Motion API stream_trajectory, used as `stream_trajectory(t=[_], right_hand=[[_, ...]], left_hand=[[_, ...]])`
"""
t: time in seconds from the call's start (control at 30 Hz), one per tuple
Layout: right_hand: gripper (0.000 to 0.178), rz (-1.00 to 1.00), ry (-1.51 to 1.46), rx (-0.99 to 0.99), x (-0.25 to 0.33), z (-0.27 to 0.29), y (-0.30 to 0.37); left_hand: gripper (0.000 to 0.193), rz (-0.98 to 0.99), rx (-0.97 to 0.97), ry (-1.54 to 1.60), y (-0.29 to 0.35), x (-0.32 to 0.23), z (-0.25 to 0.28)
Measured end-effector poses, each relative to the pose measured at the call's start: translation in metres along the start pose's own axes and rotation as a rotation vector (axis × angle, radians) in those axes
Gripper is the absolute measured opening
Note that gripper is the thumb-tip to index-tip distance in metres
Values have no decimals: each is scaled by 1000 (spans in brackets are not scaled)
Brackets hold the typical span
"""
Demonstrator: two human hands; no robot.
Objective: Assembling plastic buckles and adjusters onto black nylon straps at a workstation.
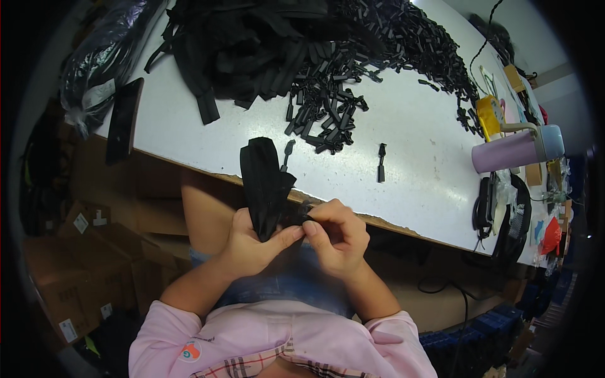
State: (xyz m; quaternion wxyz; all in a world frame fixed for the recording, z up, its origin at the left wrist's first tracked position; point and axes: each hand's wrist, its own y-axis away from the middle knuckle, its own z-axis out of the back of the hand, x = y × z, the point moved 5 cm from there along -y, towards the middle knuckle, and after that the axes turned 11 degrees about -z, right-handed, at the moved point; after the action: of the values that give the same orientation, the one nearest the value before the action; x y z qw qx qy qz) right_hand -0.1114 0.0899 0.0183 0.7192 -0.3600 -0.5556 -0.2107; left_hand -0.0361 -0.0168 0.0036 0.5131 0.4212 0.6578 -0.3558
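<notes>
My left hand grips a bundle of folded black fabric strips, which look like zipper tape and stick up past the table's front edge. Close beside it, my right hand pinches a small dark piece at the strips' end; the fingers partly hide it. Fingertips of both hands nearly meet there, above my lap. On the white table, a black zipper pull lies alone right of centre. Another pull rests just behind the bundle. Farther back spreads a loose pile of similar black pulls.
A heap of black strips covers the back left of the table. More small black parts lie behind. At right are a lilac tumbler, a yellow tape roll and a black pouch. Cardboard boxes stand lower left.
</notes>
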Motion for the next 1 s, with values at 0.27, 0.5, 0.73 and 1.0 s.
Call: stream_trajectory(t=[0.27,0.5,0.73,1.0], right_hand=[[14,-145,-9,96,3,8,-10],[10,-188,-25,152,9,5,-16],[20,-115,227,122,10,-12,-12],[23,95,161,-61,13,-3,-21]], left_hand=[[10,-40,-33,-8,-1,-3,1],[10,-298,-12,-79,-5,-12,-2],[18,95,-50,188,-17,6,10],[21,220,195,132,-9,14,2]])
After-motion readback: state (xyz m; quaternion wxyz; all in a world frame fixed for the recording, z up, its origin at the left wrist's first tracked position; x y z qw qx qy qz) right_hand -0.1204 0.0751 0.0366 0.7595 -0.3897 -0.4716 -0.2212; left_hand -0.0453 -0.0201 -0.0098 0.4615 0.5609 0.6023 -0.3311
